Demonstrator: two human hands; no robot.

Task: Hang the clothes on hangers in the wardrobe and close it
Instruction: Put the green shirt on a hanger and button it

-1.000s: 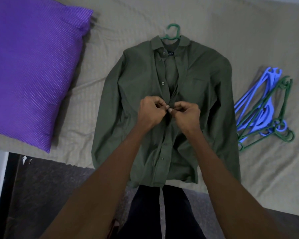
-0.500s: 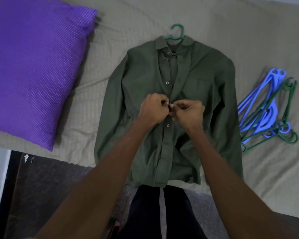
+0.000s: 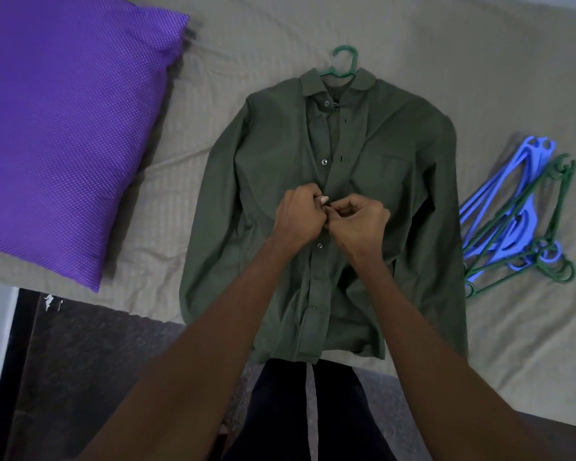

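Both hands are bunched at the shirt front: left hand [image 3: 298, 217] pinching one placket edge, right hand [image 3: 359, 221] pinching the other, fingertips nearly touching over a mid-chest button. Looks like buttoning, so I'd call this early days. The shirt [image 3: 280, 181] lies flat mid-bed, hem over the near edge, with a green hanger [image 3: 341, 63] already in the collar. Lower buttons look done, the top two still open. Spare hangers [image 3: 519, 221] sit in a pile toward the bed's right edge, a purple pillow [image 3: 70, 128] at the left. No wardrobe in view, no other clothes either. The button itself is hidden by the fingers, so can't tell if it's through.
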